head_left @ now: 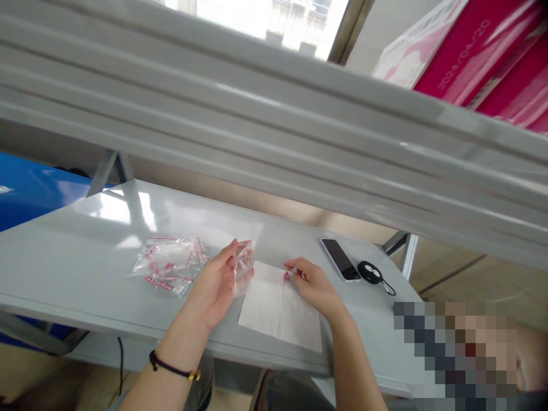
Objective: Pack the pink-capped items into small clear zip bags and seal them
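Both hands are over a gray table (85, 268). The left hand (216, 285) is half curled and holds up a small clear bag (243, 265) with a red strip at the top. The right hand (314, 285) pinches tiny pink bits (286, 276) with its fingertips, on a white paper sheet (278, 311) that lies flat between the hands. Left of the left hand sits a pile of small clear bags (171, 265) with pink bits inside. Past the right hand lie a dark phone (341, 260) and a small black tag (371, 272). Up high on the right stand pink boxes (471, 51); one shows "2024/04/20". Gray shelf rails (257, 114) cross overhead, and a bright window (265, 20) is behind them.
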Demonstrator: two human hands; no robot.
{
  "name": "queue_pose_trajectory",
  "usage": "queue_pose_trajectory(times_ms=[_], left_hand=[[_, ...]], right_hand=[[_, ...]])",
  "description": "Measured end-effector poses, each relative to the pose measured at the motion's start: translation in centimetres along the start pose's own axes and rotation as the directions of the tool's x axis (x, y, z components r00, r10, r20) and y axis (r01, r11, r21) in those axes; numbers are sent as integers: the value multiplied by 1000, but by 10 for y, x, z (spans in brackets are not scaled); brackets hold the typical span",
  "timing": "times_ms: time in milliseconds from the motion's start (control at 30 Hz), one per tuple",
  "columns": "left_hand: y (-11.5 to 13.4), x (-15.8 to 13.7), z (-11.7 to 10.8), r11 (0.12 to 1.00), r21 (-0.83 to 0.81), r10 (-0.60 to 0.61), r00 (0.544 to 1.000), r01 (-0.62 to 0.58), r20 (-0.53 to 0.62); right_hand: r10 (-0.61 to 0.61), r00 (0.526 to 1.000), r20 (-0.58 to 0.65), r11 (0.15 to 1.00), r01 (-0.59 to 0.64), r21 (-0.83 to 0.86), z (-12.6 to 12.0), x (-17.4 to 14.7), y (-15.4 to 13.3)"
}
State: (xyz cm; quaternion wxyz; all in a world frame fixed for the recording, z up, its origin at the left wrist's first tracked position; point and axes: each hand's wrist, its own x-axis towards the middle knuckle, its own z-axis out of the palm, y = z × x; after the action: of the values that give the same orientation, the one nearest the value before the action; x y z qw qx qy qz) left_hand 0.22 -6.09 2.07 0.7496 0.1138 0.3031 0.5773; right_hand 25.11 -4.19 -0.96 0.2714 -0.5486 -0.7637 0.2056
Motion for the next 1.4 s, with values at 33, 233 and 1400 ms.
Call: queue_pose_trajectory(times_ms=[33,233,1400], left_hand=[[0,0,0,1000,1,-2,1000,2,1],[0,0,-1,1000,-4,-2,1000,2,-3],[0,-1,1,1000,-8,2,1000,-2,-9]], right_hand=[[-3,1000,2,1000,3,1,1,0,0],[-4,1000,0,1000,4,6,2,-2,1],[32,999,-24,998,-30,60,4,-8,-5]])
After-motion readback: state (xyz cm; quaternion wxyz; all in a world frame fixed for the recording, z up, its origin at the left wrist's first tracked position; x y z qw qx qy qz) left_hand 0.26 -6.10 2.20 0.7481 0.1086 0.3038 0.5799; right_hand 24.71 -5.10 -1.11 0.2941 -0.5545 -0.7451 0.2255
